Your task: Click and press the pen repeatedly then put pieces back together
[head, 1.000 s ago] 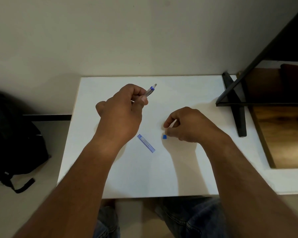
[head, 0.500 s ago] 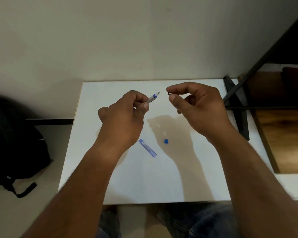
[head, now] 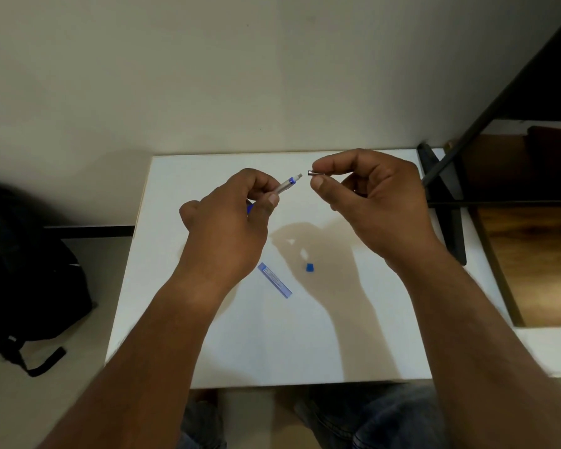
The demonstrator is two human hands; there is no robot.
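Note:
My left hand (head: 232, 222) grips a silver and blue mechanical pencil (head: 287, 184), its uncovered end pointing up and right. My right hand (head: 370, 196) pinches a small dark metal cap (head: 314, 172) between thumb and forefinger, a short gap from the pencil's end. Both hands hover above the white table (head: 272, 345). On the table below them lie a slim blue lead case (head: 275, 280) and a tiny blue cap (head: 310, 267).
A black backpack (head: 30, 280) lies on the floor to the left. A black stand (head: 447, 202) and a dark slanted frame rise at the table's right edge, beside a wooden surface (head: 531, 264). A pale wall runs behind. My knees show under the front edge.
My right hand rose from the table beside the tiny blue cap, carrying the small metal cap up to the pencil's end. My left hand stayed holding the pencil.

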